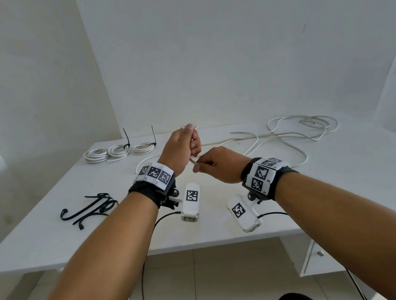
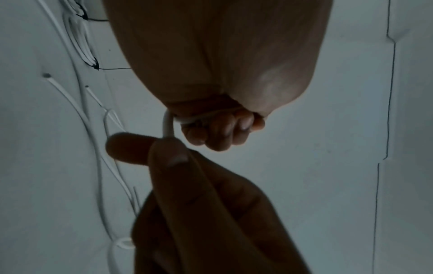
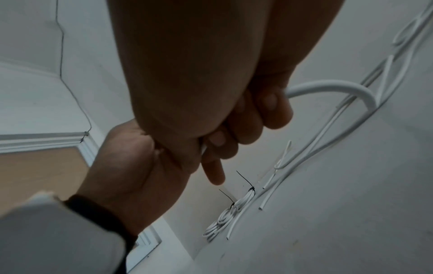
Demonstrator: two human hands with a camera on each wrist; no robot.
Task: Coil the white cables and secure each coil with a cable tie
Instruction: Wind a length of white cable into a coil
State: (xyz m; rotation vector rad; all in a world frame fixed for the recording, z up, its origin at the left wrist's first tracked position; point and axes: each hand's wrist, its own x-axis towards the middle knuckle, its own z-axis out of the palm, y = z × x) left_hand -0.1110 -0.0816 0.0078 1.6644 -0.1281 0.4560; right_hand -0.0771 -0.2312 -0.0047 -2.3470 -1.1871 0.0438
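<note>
Gripping white cable [image 1: 194, 161] in curled fist: left hand [image 1: 182, 148]; right hand [image 1: 220, 164] pinching same cable just below.

1. A white table [image 1: 340, 184] is standing pushed into a corner where plain white walls [image 1: 231, 50] are meeting.
2. Pale floor tiles [image 1: 217, 281] are showing below the table's near edge.
3. A white drawer unit [image 1: 316, 259] with a small knob is sitting under the table's right end.
4. Soft, even light is filling the room.
</note>
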